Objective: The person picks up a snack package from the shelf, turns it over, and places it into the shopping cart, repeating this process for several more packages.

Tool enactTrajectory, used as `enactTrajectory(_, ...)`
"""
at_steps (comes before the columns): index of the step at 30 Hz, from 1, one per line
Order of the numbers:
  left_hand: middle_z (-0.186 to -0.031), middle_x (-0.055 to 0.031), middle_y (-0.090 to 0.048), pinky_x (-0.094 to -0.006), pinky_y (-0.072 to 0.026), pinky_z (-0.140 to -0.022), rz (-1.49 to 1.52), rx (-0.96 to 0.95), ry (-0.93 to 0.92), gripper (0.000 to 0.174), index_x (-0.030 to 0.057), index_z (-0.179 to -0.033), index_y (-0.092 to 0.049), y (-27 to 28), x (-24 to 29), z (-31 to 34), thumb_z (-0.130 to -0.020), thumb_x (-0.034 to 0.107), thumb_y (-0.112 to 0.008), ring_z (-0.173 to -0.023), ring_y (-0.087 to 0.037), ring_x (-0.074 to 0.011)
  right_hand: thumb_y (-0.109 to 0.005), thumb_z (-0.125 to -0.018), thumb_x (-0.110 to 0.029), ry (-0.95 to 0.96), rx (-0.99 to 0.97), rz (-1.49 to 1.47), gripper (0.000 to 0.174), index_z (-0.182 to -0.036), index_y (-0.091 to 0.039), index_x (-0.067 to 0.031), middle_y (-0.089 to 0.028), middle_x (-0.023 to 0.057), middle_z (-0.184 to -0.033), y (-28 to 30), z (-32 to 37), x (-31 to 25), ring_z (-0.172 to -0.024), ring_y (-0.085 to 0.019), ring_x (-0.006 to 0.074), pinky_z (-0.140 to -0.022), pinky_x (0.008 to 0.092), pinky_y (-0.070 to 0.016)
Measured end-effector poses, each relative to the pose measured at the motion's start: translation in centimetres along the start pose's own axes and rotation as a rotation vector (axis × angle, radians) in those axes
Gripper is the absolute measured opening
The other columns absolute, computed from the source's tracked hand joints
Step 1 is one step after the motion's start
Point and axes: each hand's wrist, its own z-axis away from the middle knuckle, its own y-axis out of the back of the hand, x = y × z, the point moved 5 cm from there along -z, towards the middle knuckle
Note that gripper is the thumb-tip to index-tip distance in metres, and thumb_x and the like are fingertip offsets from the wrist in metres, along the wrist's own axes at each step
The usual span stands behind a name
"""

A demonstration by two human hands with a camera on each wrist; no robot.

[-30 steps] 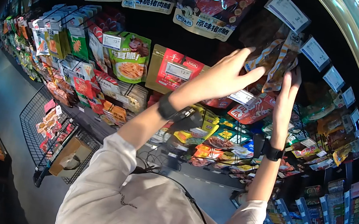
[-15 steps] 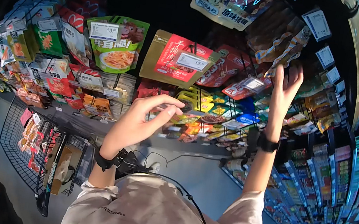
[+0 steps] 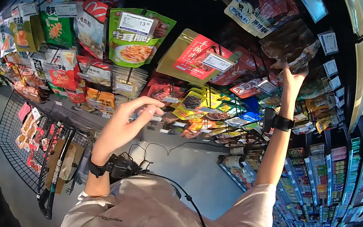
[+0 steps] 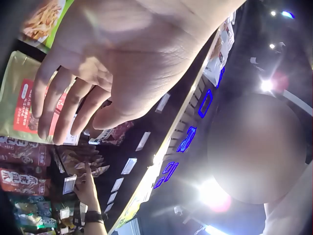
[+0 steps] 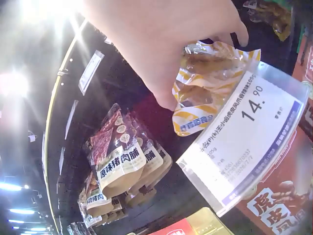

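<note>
At the upper right of the head view my right hand (image 3: 293, 78) reaches up to a hanging row of clear snack packets (image 3: 288, 40). Its fingers grip the lower end of one packet with orange and white stripes (image 5: 195, 93), as the right wrist view shows; part of the packet is hidden behind the hand. A price tag (image 5: 249, 137) reading 14.90 stands close beside it. My left hand (image 3: 123, 128) hangs lower down in front of the shelf, holding nothing. In the left wrist view its palm faces the camera and its fingers (image 4: 51, 105) bend loosely.
Hooks of bagged snacks fill the shelf, among them a green bag (image 3: 138, 41) and a gold and red bag (image 3: 196, 59). More meat snack bags (image 3: 258, 7) hang above. A black wire cart (image 3: 11, 135) with packets and a cardboard box (image 3: 65, 166) stands at lower left.
My left hand has come away from the striped packets, down and to the left. The right hand stays by them and now grips one from below. The head view has shifted.
</note>
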Motion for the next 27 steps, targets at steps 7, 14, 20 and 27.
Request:
enactTrajectory(7, -0.108, -0.008, -0.074, -0.0283, -0.0492, -0.093, -0.064, 0.115, 0.036, 0.027, -0.0005, -0.123, -0.067, 0.3, 1.2, 1.7, -0.109, 0.017, -0.052, -0.102, -0.067, -0.0131, -0.089, -0.076, -0.025, -0.031, -0.002, -0.101, 0.092, -0.141, -0.034, 0.0113, -0.054, 0.0277, -0.134, 1.0, 0.4, 1.8, -0.121, -0.057, 0.0304, -0.107, 0.039, -0.045)
enactTrajectory(14, -0.107, -0.0081, -0.073, -0.0265, -0.0486, -0.09, -0.114, 0.151, 0.041, 0.027, -0.0012, -0.123, -0.066, -1.9, 3.2, 1.9, -0.108, 0.017, -0.053, -0.102, -0.066, -0.0121, -0.092, -0.073, -0.042, -0.088, 0.076, -0.223, 0.119, -0.152, -0.023, 0.0125, -0.045, 0.0293, -0.147, 1.1, 0.5, -1.8, -0.134, -0.051, 0.0327, -0.113, 0.039, -0.0407)
enactTrajectory(20, -0.108, -0.0112, -0.073, -0.03, -0.0507, -0.096, -0.11, 0.16, 0.023, 0.027, -0.0043, -0.123, -0.065, -3.8, 4.1, 2.8, -0.108, 0.014, -0.052, -0.104, -0.068, -0.0156, -0.093, -0.075, -0.026, -0.028, -0.004, -0.319, 0.081, -0.132, -0.044, 0.0045, -0.065, 0.0146, -0.117, -1.5, -3.3, 2.2, -0.104, -0.066, 0.0211, -0.09, 0.0336, -0.0543)
enactTrajectory(27, -0.108, -0.0101, -0.073, -0.0289, -0.0508, -0.095, -0.168, 0.263, 0.053, 0.027, -0.0036, -0.123, -0.066, -4.7, 4.4, 4.6, -0.108, 0.014, -0.052, -0.103, -0.068, -0.0145, -0.088, -0.074, -0.048, -0.044, -0.182, -0.141, 0.096, -0.14, -0.045, 0.0056, -0.066, 0.0237, -0.13, -3.6, -6.5, 4.8, -0.118, -0.067, 0.0332, -0.101, 0.0386, -0.0512)
